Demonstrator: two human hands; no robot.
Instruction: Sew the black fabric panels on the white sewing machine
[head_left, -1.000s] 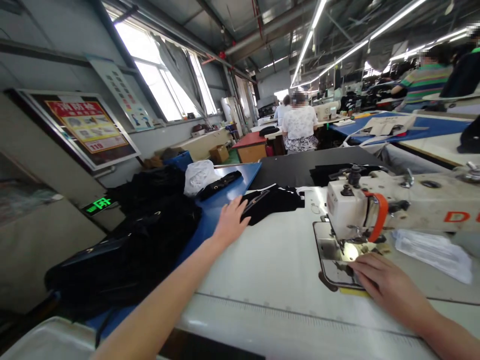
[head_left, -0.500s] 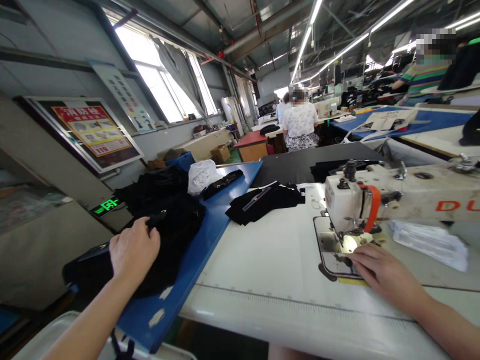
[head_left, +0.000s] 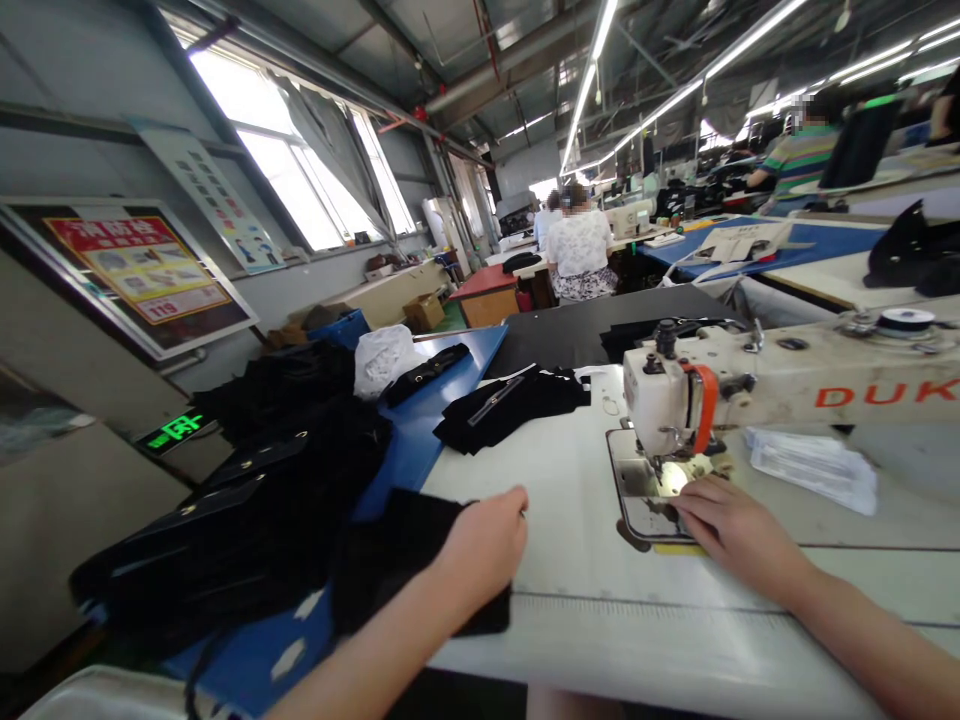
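My left hand point(head_left: 484, 545) is closed on a black fabric piece point(head_left: 390, 560), which hangs over the seam between the blue board point(head_left: 409, 445) and the white sewing table point(head_left: 559, 470). Beside the needle of the sewing machine point(head_left: 660, 400), my right hand point(head_left: 724, 515) rests with its fingers pressed together at the metal plate point(head_left: 634, 485); anything between the fingertips is too small to make out. Black cut pieces with a zipper point(head_left: 510, 400) lie at the table's back. A pile of black fabric point(head_left: 262, 500) with metal eyelets covers the board's left side.
A white plastic bag point(head_left: 382, 360) sits behind the pile. Clear packets point(head_left: 814, 465) lie under the machine arm. Farther back are a red-topped table point(head_left: 484, 282), a seated person in white point(head_left: 579, 245) and a person in stripes point(head_left: 802, 155).
My left hand has moved right from the black pile to the white table, bringing a black fabric piece with it. My right hand stays by the needle. The view has shifted slightly right.
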